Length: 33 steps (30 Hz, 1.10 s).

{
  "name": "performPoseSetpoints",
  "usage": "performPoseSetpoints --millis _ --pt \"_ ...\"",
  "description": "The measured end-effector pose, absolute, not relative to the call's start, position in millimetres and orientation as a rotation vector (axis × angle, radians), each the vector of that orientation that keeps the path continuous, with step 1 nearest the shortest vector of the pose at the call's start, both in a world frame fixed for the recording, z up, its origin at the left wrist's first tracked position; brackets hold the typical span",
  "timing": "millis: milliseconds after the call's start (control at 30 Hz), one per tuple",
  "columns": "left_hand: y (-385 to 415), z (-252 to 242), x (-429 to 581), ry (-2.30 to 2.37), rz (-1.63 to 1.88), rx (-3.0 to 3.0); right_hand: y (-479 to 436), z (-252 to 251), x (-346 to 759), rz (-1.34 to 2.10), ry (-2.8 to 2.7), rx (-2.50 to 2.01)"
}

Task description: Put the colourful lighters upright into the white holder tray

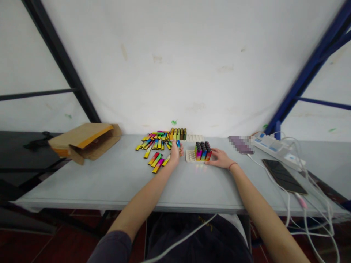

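Note:
Closed around a lighter with a blue end (178,143), my left hand (175,155) is just left of a white tray (191,157) with small compartments. Several shiny multicoloured lighters (203,153) stand upright in the tray's right part, black tops up. My right hand (221,160) grips the right end of this tray, thumb at the front corner and fingers beside the lighters. Left of my left hand, many loose lighters (155,159) lie spread and heaped on the table. Behind it, a block of yellowish lighters (178,133) stands in rows.
A second white tray (195,137) lies at the wall. An opened brown cardboard box (90,140) sits on the left of the grey table (115,186). To the right are a phone (283,176), a blurred purple item (241,144), a power strip (279,149) and tangled white cables.

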State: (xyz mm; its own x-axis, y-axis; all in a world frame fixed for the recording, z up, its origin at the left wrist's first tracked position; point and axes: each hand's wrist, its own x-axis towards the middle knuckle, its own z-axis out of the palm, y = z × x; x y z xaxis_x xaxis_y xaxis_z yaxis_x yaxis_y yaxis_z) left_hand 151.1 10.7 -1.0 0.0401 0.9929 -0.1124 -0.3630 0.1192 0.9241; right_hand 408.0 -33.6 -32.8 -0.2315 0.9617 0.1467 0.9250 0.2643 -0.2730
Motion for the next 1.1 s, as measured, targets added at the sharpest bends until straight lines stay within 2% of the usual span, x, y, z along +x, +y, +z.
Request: performPoseSetpoints --millis 267,500,833,967,1100 --pt "19 -16 166 0.97 1.392 1.681 -38 -30 405 0.223 -2.271 -1.787" --pt "30 -25 161 0.933 1.221 1.879 -38 -29 405 0.221 -2.28 -1.78" --pt "13 -5 154 1.171 1.006 2.291 -37 -31 405 0.222 -2.288 -1.779" --pt "10 18 127 1.494 0.952 2.511 -38 -30 405 0.223 -2.281 -1.783" --pt "9 38 86 1.92 0.569 2.338 -38 -31 405 0.228 -2.268 -1.779"
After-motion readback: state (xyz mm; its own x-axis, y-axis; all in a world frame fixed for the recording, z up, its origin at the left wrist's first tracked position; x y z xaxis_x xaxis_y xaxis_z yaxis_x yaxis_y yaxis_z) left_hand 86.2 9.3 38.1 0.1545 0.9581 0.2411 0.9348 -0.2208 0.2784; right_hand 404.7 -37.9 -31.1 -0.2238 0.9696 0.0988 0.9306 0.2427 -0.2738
